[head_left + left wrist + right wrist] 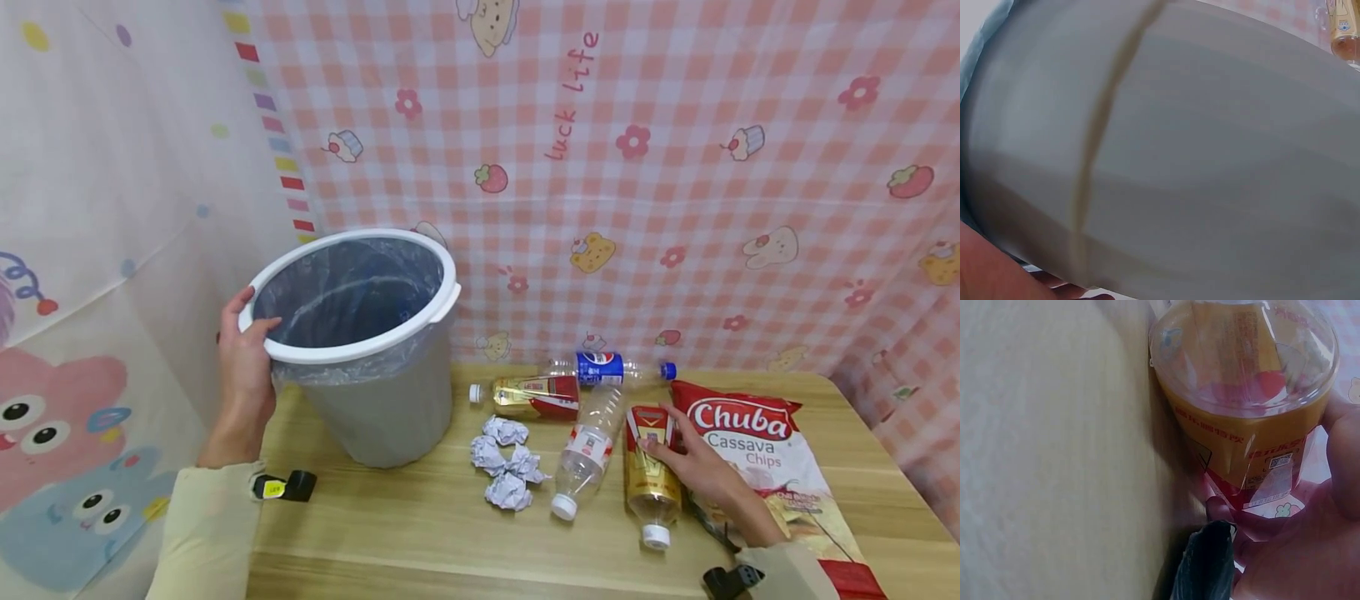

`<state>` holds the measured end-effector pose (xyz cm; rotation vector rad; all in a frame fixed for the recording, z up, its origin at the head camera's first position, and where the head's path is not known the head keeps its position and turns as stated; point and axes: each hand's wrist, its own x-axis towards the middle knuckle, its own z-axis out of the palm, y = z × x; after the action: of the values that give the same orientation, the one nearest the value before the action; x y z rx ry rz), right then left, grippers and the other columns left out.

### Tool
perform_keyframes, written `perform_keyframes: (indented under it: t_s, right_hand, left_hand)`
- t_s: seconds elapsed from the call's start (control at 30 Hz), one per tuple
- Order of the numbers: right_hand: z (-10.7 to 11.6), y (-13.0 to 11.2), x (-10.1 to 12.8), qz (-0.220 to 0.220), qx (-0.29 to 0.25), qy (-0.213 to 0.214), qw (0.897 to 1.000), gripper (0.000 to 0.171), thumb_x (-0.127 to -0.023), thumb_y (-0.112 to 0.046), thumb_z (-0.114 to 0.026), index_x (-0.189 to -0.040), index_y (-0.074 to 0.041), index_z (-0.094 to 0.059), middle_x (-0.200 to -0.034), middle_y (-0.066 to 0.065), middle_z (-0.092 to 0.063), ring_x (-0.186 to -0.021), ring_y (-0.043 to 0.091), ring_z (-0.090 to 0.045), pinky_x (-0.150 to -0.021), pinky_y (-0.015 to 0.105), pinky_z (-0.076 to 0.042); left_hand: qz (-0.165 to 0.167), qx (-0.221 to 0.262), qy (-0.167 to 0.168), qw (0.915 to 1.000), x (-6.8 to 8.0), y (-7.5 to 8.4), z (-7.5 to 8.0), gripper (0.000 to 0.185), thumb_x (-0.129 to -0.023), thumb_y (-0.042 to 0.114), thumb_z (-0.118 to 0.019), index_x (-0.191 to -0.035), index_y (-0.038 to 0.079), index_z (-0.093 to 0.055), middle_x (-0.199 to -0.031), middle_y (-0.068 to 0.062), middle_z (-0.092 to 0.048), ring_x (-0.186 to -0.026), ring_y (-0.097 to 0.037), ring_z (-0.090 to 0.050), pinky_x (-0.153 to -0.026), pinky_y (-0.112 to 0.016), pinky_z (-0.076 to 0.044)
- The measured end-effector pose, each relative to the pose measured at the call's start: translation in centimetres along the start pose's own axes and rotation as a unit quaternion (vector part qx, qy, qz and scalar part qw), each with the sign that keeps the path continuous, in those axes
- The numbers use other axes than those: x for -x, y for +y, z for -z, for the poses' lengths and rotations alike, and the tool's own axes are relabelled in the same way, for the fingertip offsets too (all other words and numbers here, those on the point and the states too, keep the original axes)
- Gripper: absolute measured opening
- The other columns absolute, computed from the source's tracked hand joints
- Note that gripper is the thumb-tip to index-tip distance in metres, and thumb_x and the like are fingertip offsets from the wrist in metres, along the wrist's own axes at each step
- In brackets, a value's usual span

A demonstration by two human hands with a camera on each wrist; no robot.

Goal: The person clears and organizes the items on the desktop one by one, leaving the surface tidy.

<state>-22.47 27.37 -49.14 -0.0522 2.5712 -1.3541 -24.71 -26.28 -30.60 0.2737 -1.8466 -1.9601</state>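
At the left stands a grey trash bin [382, 417] with a white rim and a clear plastic liner. My left hand [247, 375] grips its rim on the near left side, the thumb over the inner edge. The bin's grey wall [1210, 144] fills most of the left wrist view. On the right, my right hand [701, 462] holds a clear plastic bottle [652, 483] with a gold-and-red label and white cap, lying with its cap toward me. In the right wrist view, fingers curl round this bottle [1235, 431] close over the wooden surface.
Left of that bottle lie a clear bottle [585, 458], another gold-and-red bottle [536, 396], a blue-labelled Pepsi bottle [600, 368] and several crumpled paper balls [510, 467]. A red-and-white chips bag [780, 467] lies under the right forearm. Checked cloth [675, 192] hangs behind the table [360, 533].
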Motion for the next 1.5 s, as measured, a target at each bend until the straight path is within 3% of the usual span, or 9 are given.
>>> perform_keyframes:
  t_s: [0.3, 1.03, 1.5]
  right_hand:
    - [0.3, -0.5, 0.4, -0.007, -0.003, -0.002, 1.0, 0.089, -0.099, -0.045, -0.055, -0.158, -0.011, 0.002, -0.146, 0.038, -0.032, -0.131, 0.052, -0.038, -0.101, 0.063, -0.036]
    - [0.1, -1.1, 0.4, 0.003, -0.008, 0.016, 1.0, 0.088, -0.099, -0.043, -0.057, -0.158, -0.009, -0.002, -0.144, 0.036, -0.034, -0.128, 0.051, -0.042, -0.098, 0.06, -0.04]
    - [-0.1, -0.6, 0.2, 0.003, -0.008, 0.033, 0.999, 0.092, -0.096, -0.042, -0.061, -0.158, -0.008, -0.003, -0.146, 0.034, -0.031, -0.121, 0.045, -0.05, -0.091, 0.048, -0.047]
  left_hand:
    - [-0.004, -0.028, 0.013, 0.9995, 0.2, 0.2, -0.2, 0.052, -0.099, 0.012, -0.034, -0.15, 0.024, -0.033, -0.159, -0.004, -0.026, -0.138, -0.021, -0.031, -0.116, -0.039, -0.027]
    - [-0.002, -0.04, 0.012, 0.9991, 0.1, 0.1, 0.1, 0.052, -0.099, 0.013, -0.033, -0.15, 0.024, -0.032, -0.159, -0.004, -0.025, -0.137, -0.022, -0.031, -0.116, -0.038, -0.026]
    - [-0.002, -0.064, 0.004, 0.9979, 0.0, -0.4, 0.3, 0.051, -0.101, 0.017, -0.033, -0.151, 0.024, -0.029, -0.16, -0.003, -0.024, -0.14, -0.024, -0.031, -0.118, -0.042, -0.025]
